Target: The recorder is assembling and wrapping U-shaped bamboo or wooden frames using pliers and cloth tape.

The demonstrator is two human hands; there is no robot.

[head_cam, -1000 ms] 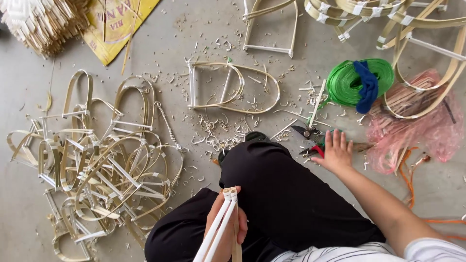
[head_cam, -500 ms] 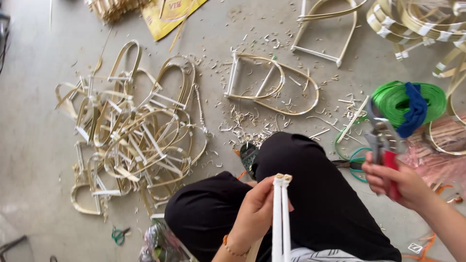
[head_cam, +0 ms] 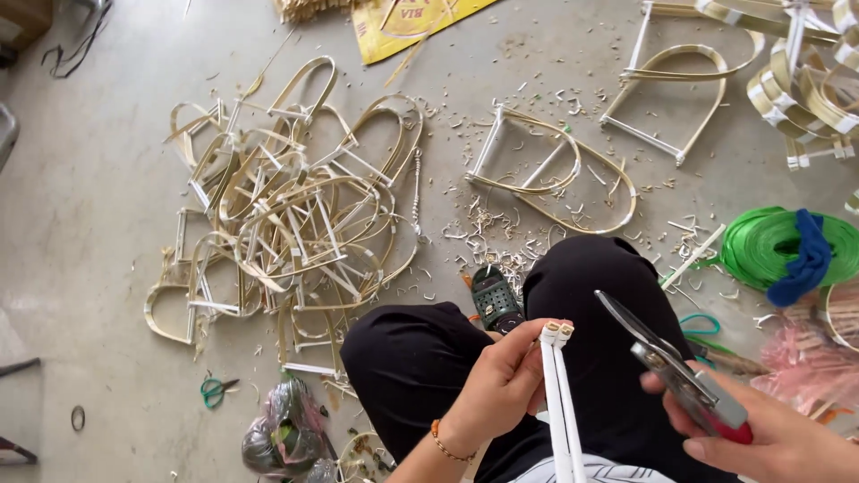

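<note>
1. Head view: your left hand point(head_cam: 501, 385) has its grip clamped on a pair of white strips point(head_cam: 559, 394), held upright over your lap, their top ends level and side by side. If that pinch loosens, the ends could slide out of line before the tool meets them.
2. Your right hand point(head_cam: 769, 438) is closed round the red handle of the pliers point(head_cam: 667, 358), just right of the strips. The tool's tip points at the strip ends but is still apart from them. Come in at a slant and you may bite only one strip, or nip the left thumb sitting right beside the ends.
3. Beyond the strips, past your knee, lies a bent frame point(head_cam: 555, 170); left of the strips sprawls a pile of frames point(head_cam: 286, 215); right of them sits a green ribbon roll point(head_cam: 787, 246). Shavings litter the floor point(head_cam: 89, 224), so a dropped strip could get lost among them.
</note>
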